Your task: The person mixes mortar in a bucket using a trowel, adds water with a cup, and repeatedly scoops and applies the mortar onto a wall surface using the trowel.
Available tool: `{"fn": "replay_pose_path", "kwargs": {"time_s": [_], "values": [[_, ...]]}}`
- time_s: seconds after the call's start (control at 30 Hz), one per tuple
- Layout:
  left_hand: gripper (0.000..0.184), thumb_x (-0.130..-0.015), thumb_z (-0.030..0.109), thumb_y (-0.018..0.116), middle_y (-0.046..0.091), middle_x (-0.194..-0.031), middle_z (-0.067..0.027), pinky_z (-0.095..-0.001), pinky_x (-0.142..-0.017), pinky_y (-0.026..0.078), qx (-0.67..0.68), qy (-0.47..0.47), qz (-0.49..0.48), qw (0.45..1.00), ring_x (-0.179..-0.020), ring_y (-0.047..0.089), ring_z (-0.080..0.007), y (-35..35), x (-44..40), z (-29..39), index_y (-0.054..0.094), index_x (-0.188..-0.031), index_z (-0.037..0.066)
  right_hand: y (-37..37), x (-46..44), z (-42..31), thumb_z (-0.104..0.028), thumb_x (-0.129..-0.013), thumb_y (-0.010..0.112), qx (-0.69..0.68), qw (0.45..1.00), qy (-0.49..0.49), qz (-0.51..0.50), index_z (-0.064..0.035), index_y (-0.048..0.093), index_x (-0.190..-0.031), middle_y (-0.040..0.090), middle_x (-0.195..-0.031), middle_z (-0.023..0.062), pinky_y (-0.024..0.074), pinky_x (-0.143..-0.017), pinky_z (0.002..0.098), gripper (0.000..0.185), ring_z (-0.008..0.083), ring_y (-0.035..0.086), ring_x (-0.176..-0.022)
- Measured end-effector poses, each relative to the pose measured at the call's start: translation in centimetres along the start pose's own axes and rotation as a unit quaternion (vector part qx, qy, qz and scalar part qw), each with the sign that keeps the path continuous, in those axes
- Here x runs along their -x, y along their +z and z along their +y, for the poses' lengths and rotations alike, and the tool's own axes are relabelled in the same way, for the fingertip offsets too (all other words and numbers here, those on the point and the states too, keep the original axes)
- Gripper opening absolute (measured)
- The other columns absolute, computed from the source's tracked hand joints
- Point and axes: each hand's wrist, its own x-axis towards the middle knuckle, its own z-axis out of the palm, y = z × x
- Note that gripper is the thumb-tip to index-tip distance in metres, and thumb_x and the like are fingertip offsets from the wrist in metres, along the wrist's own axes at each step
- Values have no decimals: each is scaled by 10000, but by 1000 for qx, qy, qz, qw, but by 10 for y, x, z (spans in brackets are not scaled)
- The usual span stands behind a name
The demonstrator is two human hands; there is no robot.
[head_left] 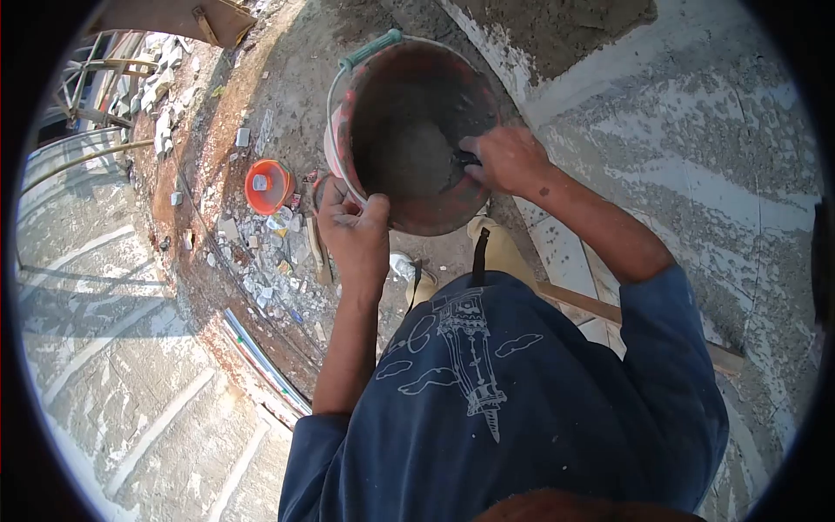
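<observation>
A reddish bucket with a wire handle and green grip is tilted so its mouth faces me. Wet grey mortar lies inside, and dark smears coat the inner wall. My left hand is closed on the bucket's near-left rim, thumb at the edge. Over the right side of the mouth, my right hand is closed with its fingers inside the bucket. Something dark shows at those fingertips, but its kind is too shadowed to tell.
A small orange bucket stands on the ground to the left, near rubble and a wooden stick. Thin pipes run along the lower left. A plastered wall is at the right, with a wooden board below.
</observation>
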Motion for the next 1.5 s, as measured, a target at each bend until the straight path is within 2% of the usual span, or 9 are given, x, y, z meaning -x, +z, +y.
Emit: {"fn": "replay_pose_path", "kwargs": {"time_s": [0.2, 0.37, 0.53, 0.67, 0.83, 1.0, 1.1, 1.23, 1.5], "values": [[386, -784, -76, 546, 668, -994, -121, -309, -628, 600, 29, -108, 49, 993, -769, 699, -202, -28, 2, -25, 555, -1165, -19, 67, -3, -31, -375, -855, 704, -213, 977, -20, -23, -174, 715, -1252, 747, -1075, 165, 387, -1103, 616, 445, 397, 684, -1059], [527, -809, -82, 556, 623, -1168, -167, -367, -653, 640, 61, -215, 126, 967, -866, 697, -278, -68, 13, -89, 504, -1315, 52, 97, -5, 10, -399, -876, 709, -397, 913, -85, -45, -124, 709, -1220, 752, -965, 130, 526, -923, 483, 441, 304, 718, -913], [427, -817, -97, 576, 629, -1091, -202, -452, -725, 651, -12, -284, 160, 945, -895, 695, -327, -66, 21, -116, 505, -1227, -1, 115, -21, 161, -372, -962, 693, -673, 715, 15, -189, -18, 694, -1160, 663, -838, -7, 496, -645, 286, 405, 99, 606, -722], [451, -800, -111, 596, 618, -1107, -211, -439, -713, 659, -88, -334, 153, 926, -878, 695, -337, -108, 29, -156, 484, -1225, -14, 6, 20, 274, -423, -998, 627, -539, 798, 184, 195, -59, 629, -994, 559, -718, -20, 459, -586, 271, 364, 63, 530, -602], [427, -784, -80, 627, 631, -1076, -204, -384, -660, 655, -37, -343, 162, 925, -828, 699, -311, -69, 28, -129, 497, -1190, -54, -48, 94, 250, -410, -958, 646, -231, 889, 183, 351, -8, 553, -1402, 670, -846, 66, 496, -605, 320, 606, 125, 596, -617], [466, -796, -55, 634, 634, -1070, -200, -369, -640, 646, -34, -330, 135, 934, -826, 693, -292, -88, 28, -182, 479, -1235, -63, 55, 71, 215, -342, -903, 680, -545, 787, 284, 57, -9, 554, -1189, 637, -824, 72, 518, -608, 352, 457, 129, 636, -664], [461, -797, -46, 643, 633, -1064, -188, -360, -646, 643, -54, -353, 170, 918, -816, 686, -271, -33, 24, -123, 491, -1232, -62, 216, 62, 244, -450, -939, 631, -310, 840, 432, -105, 14, 606, -1194, 694, -767, 121, 545, -626, 397, 529, 226, 657, -541], [432, -791, -44, 654, 633, -1043, -159, -323, -633, 610, 2, -353, 175, 919, -790, 666, -235, -37, 30, -135, 519, -1202, -42, 273, 28, 265, -390, -916, 634, -227, 888, 398, 15, -22, 570, -1333, 726, -941, 234, 552, -773, 499, 560, 381, 717, -841], [518, -780, -82, 613, 620, -1056, -203, -330, -611, 602, 10, -354, 199, 914, -822, 671, -254, -30, 41, -143, 439, -1267, -55, 105, -117, 316, -356, -911, 673, -149, 898, 364, 197, -54, 572, -1327, 722, -1010, 256, 543, -857, 549, 524, 453, 694, -952]]}}
